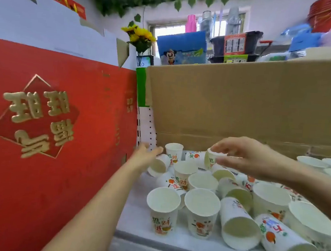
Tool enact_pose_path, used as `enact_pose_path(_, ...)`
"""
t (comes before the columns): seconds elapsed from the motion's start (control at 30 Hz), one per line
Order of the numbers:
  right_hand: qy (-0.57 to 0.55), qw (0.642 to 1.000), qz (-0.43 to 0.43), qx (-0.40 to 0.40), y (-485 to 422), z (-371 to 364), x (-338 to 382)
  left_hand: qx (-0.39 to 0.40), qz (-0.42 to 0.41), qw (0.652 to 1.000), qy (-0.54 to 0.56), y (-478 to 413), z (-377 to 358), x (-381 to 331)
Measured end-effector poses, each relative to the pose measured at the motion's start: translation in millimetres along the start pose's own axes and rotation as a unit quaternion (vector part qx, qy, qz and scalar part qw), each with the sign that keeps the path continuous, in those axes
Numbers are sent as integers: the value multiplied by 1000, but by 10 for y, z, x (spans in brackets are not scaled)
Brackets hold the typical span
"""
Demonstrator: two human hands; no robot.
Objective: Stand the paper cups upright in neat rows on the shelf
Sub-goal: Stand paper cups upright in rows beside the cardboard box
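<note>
Head view, centre: right hand point(243, 155) pinches a tilted paper cup point(210, 160) by its rim; left hand point(146, 156), fingers straight, just beside a toppled cup point(158, 165).

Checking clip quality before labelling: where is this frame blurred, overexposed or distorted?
Head view: the right hand and the paper cup it pinches are motion-blurred; the window is blown out; the wide lens bows the top edge of the cardboard box; the front cups look fairly sharp.
</note>
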State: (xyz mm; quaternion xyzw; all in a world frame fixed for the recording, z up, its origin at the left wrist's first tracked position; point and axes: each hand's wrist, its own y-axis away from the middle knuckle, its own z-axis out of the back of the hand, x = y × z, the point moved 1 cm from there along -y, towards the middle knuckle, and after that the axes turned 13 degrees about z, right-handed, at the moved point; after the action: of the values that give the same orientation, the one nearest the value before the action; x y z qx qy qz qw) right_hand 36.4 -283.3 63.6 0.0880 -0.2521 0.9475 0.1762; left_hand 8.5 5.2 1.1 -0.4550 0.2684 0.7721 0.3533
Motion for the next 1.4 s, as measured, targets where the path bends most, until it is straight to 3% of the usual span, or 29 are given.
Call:
enact_pose_path(0.17,199,972,-47,117,-578,-341,-540,15,109,981,-163,-340,-213,74)
enact_pose_path(0.33,352,919,-22,179,-926,-586,-887,-34,117,949,-289,-510,-319,116)
enact_pose_path(0.57,466,847,28,255,-1077,-791,-1111,-34,122,955,-268,-593,-286,150)
enact_pose_path(0.67,458,850,35,258,-1083,-819,-1153,-45,92,967,-231,-557,-165,123)
enact_pose_path(0.83,426,878,67,206,-1110,-802,-1185,6,-19,984,-176,-503,47,77)
enact_pose_path(0.93,403,888,89,205,-1173,-775,-1188,25,-66,965,-254,-536,117,-26)
enact_pose_path(1.03,400,881,88,236,-1201,-819,-1209,44,-110,924,-364,-552,72,-140)
enact_pose_path(1.2,404,865,84,284,-1183,-920,-1286,66,-143,892,-424,-586,-1,-206)
enact_pose_path(1.3,399,868,74,286,-1129,-924,-1344,89,-156,908,-379,-632,12,-203)
enact_pose_path(1.4,397,874,70,272,-1088,-892,-1388,66,-99,943,-309,-659,26,-181)
